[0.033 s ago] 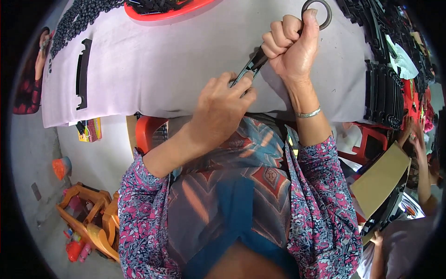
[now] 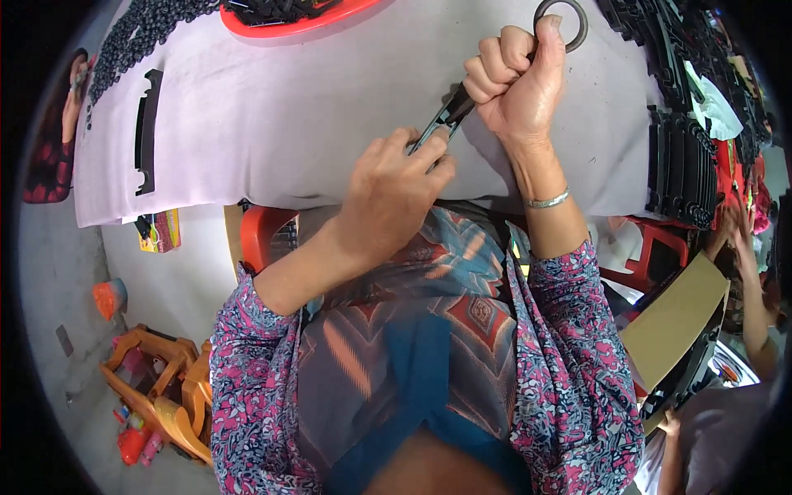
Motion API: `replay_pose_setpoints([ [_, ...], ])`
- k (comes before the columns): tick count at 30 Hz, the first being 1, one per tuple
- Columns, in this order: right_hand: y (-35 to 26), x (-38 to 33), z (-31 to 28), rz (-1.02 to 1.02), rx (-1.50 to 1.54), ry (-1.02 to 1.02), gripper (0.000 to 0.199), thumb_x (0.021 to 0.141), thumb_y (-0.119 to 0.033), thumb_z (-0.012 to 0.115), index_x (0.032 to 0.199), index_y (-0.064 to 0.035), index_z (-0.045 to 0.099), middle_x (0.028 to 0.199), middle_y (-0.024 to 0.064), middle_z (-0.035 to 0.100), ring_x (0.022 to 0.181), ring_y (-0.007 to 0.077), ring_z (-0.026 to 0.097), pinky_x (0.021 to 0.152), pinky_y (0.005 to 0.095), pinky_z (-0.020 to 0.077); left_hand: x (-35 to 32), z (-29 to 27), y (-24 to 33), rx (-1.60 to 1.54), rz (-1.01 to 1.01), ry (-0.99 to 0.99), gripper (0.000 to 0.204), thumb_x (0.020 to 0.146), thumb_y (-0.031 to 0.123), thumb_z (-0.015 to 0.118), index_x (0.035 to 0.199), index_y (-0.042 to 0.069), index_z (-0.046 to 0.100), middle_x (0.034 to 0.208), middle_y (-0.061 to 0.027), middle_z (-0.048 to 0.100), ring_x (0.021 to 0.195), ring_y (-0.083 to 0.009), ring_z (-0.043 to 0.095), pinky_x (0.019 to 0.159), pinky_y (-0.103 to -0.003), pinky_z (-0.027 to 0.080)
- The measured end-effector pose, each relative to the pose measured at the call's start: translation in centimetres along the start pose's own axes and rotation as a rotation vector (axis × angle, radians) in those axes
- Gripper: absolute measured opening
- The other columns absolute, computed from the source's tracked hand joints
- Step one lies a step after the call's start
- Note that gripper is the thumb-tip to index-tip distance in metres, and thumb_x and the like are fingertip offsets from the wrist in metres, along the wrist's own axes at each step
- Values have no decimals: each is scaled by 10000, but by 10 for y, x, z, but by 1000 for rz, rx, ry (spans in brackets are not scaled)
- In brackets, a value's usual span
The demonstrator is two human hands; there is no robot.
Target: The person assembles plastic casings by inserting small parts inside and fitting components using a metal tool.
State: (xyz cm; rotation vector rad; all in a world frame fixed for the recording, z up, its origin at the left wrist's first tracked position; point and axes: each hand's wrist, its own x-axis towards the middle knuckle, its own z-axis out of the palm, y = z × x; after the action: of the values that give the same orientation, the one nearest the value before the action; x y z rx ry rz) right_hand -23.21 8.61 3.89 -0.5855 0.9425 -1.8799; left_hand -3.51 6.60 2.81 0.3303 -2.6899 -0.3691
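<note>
Strip (image 2: 147,136), black and notched, lies left on the pale surface (image 2: 247,124); the left hand (image 2: 396,186) grasps a dark part (image 2: 459,106), slanting into the right hand (image 2: 520,87), fingers clenched, a dark ring (image 2: 583,31) at its thumb.

Reference: cloth-covered table (image 2: 247,124). Beneath its near edge, toward the left end: one yellow-and-red box (image 2: 172,229). Beyond that end, on the near side: one orange container (image 2: 105,299) and wooden furniture (image 2: 175,419). Near its right corner: one cardboard box (image 2: 676,326).
</note>
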Motion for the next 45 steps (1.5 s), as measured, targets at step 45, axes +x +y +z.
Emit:
replay_pose_setpoints([
  [45,5,5,1,38,163,95,586,1030,-566,381,587,-195,280,506,-75,216,410,72,158,377,249,129,1,1,1,-11,-13,10,223,766,39,629,981,90,661,1169,-51,632,1013,-273,605,806,-389,519],
])
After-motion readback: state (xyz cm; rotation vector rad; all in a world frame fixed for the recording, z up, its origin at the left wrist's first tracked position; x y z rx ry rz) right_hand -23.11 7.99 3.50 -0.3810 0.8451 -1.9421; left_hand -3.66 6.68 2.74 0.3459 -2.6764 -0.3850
